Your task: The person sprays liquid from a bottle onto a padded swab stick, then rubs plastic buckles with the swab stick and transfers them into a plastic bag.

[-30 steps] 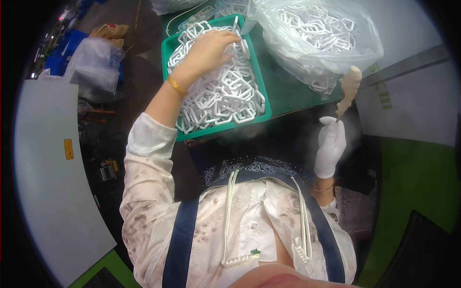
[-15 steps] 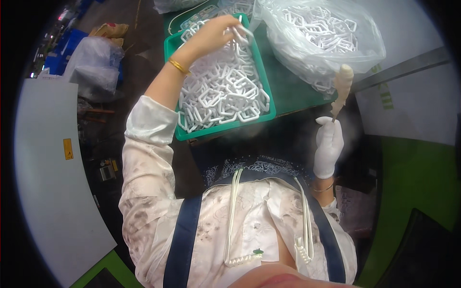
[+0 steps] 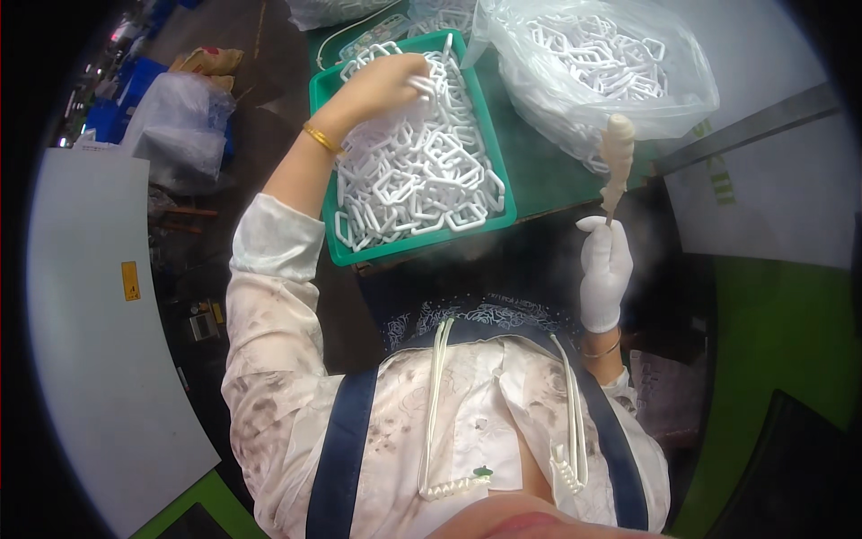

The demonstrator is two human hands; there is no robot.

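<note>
Plenty of angular white plastic-looking links (image 3: 413,171) remain in rectangular green tray (image 3: 489,135), 12 o'clock; bare left hand (image 3: 386,85) among them, can't tell grip; white-gloved right hand (image 3: 606,278), 3 o'clock, closed on knobbly beige stick-mounted piece (image 3: 616,157)

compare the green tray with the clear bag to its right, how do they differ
The green tray is opaque; the clear bag is see-through. The tray is rectangular, while the bag is rounded and crumpled. The left hand is at the tray's contents; no hand is in the bag. Both hold white links.
</note>
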